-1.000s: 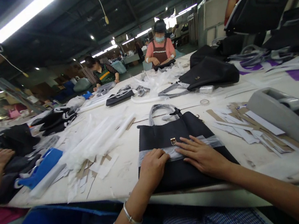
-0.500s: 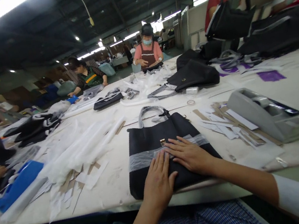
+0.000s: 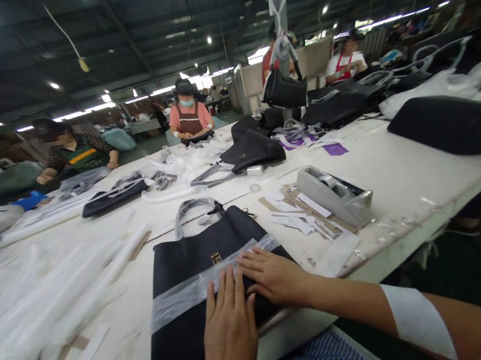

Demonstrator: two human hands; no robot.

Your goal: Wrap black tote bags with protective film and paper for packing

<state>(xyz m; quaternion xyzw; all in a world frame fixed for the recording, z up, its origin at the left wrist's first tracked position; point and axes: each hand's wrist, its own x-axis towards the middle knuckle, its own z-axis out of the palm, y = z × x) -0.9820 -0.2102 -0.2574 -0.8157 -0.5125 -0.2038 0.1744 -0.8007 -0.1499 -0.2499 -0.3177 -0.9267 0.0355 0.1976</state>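
Observation:
A black handbag [image 3: 181, 345] lies flat at the table's front edge, its wrapped handle [image 3: 193, 205] pointing away from me. Across its front runs a band of clear plastic film [image 3: 173, 300], just below a gold clasp [image 3: 216, 259]. My left hand [image 3: 231, 324] rests flat on the bag's front, fingers stretched out over the film. On the film's right part lies my right hand [image 3: 273, 273], palm down with fingers extended. Neither hand grips anything.
A grey tape dispenser [image 3: 336, 194] stands to the right, beside loose card strips [image 3: 297, 210]. White wrapping sheets [image 3: 69, 291] cover the left side. More black bags [image 3: 253, 148] lie farther back, and another [image 3: 449, 121] at the right. Several co-workers [image 3: 189, 117] sit or stand around the table.
The view has turned to the right, so the bag and table appear farther left. Both hands stay flat on the bag; my left hand appears slightly lower on it.

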